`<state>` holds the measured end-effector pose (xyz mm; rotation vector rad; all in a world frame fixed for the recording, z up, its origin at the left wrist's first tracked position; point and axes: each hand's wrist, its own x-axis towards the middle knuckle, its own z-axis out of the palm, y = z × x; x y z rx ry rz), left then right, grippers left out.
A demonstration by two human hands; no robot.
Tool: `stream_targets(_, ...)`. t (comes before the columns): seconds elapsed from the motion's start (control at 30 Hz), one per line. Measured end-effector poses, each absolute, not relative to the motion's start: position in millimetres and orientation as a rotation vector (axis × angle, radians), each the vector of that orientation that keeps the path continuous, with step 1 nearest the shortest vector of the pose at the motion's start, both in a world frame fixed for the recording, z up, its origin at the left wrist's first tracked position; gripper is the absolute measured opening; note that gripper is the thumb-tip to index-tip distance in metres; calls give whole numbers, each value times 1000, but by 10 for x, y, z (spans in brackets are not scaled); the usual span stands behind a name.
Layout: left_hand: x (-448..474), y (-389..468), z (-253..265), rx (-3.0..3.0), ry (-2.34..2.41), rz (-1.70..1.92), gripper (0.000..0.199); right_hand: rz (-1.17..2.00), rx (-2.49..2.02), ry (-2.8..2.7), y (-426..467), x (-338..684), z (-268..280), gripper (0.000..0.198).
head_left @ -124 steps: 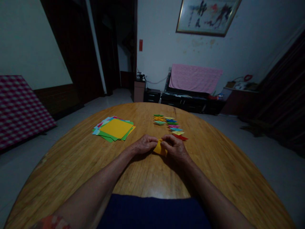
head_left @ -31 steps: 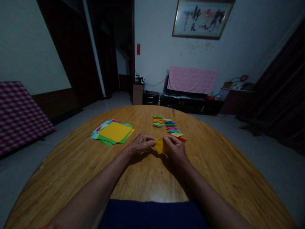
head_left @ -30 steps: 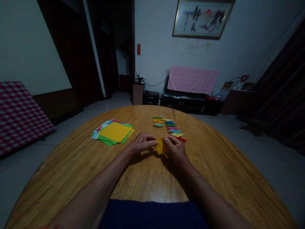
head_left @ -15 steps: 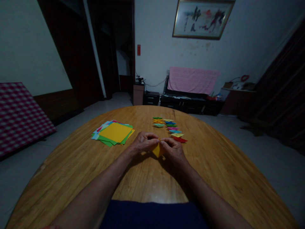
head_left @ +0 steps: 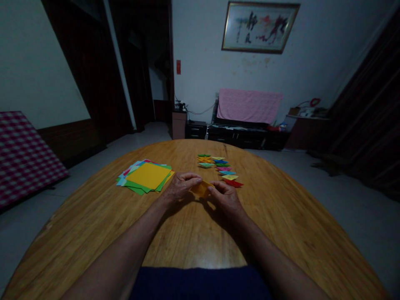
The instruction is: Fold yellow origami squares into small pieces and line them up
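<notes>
A small piece of folded yellow-orange paper (head_left: 201, 189) is held between my two hands over the table. My left hand (head_left: 181, 186) pinches its left end between thumb and fingers. At the right end, my right hand (head_left: 227, 197) grips it the same way. Beyond my right hand lie several folded paper boats (head_left: 233, 183) in two rows, in red, yellow, blue, pink, green and orange. To the left of my left hand rests a loose stack of square coloured paper (head_left: 148, 176), a yellow sheet on top.
The round wooden table (head_left: 193, 246) reaches from my body to its far edge. Past it stand a low black cabinet (head_left: 237, 137) and something draped with a pink towel (head_left: 250, 105). A red-and-white checked surface (head_left: 26, 158) is at the far left.
The yellow-orange paper has turned from a downward-pointing shape to a wider, flatter one. My hands have moved slightly apart, and the whole view has shifted a little.
</notes>
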<state>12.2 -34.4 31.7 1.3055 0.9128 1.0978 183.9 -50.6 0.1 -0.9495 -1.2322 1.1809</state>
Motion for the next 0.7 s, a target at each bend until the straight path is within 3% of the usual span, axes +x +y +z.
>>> stream_targets(0.37,107,-265,254,1324,942,1151,23,1038,-996,-1304,-537,1832,52,16)
stream_targets(0.7,74,-261,289,1431,955,1177,22,1173,-930,-1250,-540,1825,49,28)
